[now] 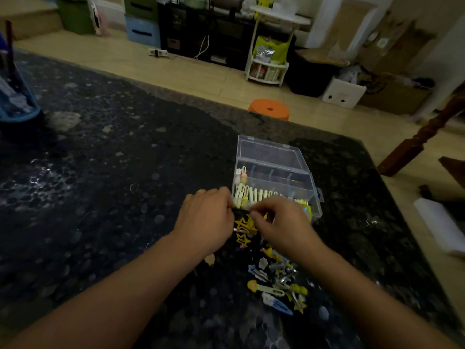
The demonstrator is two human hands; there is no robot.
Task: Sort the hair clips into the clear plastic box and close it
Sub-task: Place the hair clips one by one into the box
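Observation:
A clear plastic box (274,172) stands open on the dark stone table, its lid tilted back. Pale yellow and white hair clips (251,195) fill its near compartments. My left hand (205,217) and my right hand (279,222) meet at the box's near edge and pinch a thin dark clip (241,211) between them. Yellow star-shaped clips (245,229) lie just beneath the hands. A loose pile of hair clips (276,283), silver, blue and yellow, lies on the table nearer to me.
The dark speckled table (113,197) runs wide to the left. A blue basket (15,102) sits at its far left. An orange stool (270,109) stands beyond the far edge. White paper (437,222) lies at the right edge by a wooden chair leg (415,144).

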